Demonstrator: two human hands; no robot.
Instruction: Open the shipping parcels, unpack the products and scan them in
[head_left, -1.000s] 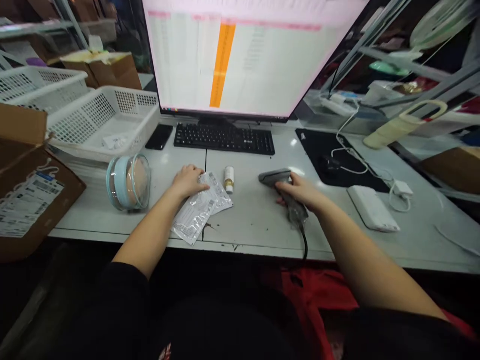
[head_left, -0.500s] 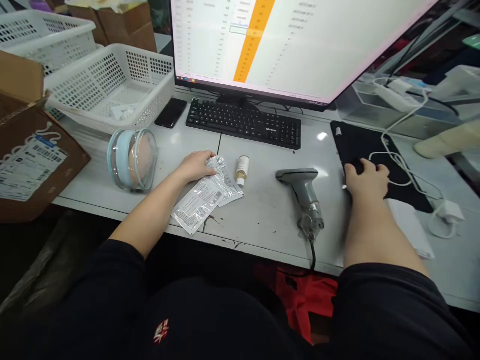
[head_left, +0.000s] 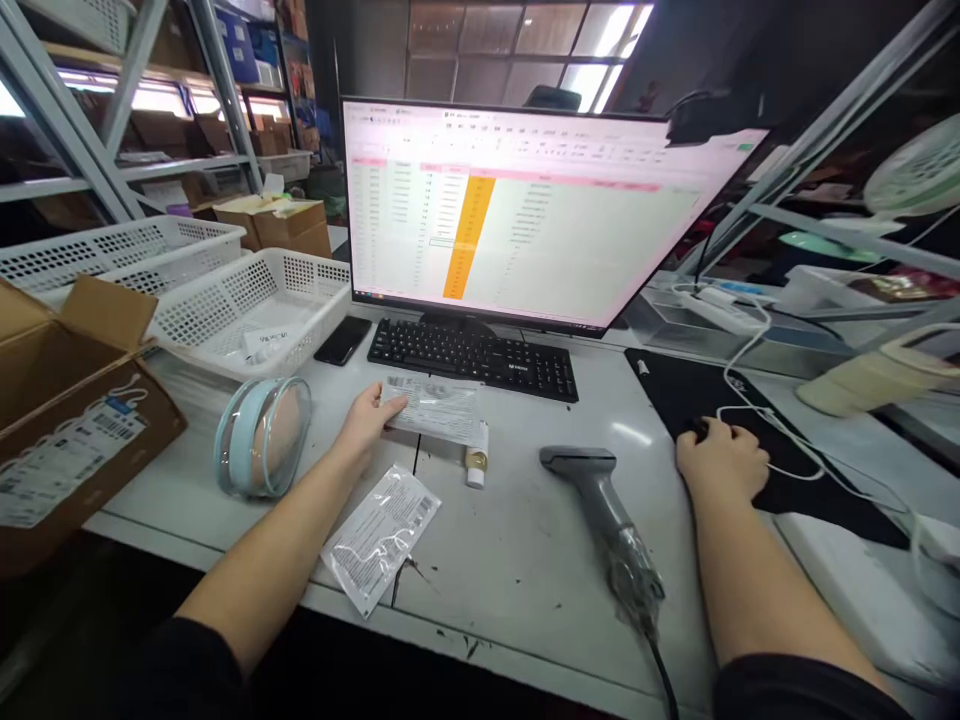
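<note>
My left hand (head_left: 366, 422) pinches one end of a silvery white sachet (head_left: 439, 408), printed side up and lifted off the desk. Partly hidden behind its right end is a small bottle (head_left: 476, 464) with a white cap and gold band. A second printed sachet (head_left: 384, 538) lies flat near the desk's front edge, beside my left forearm. On the black mouse pad (head_left: 660, 385), my right hand (head_left: 721, 462) is curled over a black computer mouse (head_left: 699, 430), which it mostly hides. Between my hands rests a grey barcode scanner (head_left: 600, 495), its cable running off the front.
A monitor (head_left: 540, 220) showing a spreadsheet stands behind a black keyboard (head_left: 472, 357). To the left are a phone (head_left: 343, 340), a clear round pouch (head_left: 262, 437), a white basket (head_left: 300, 290) and an open carton (head_left: 82, 440). White cables (head_left: 742, 350) cross the mouse pad.
My left hand has picked up one sachet from the overlapping pair and moved it away, leaving the other on the desk. My view has tilted up. My right hand stays on the mouse.
</note>
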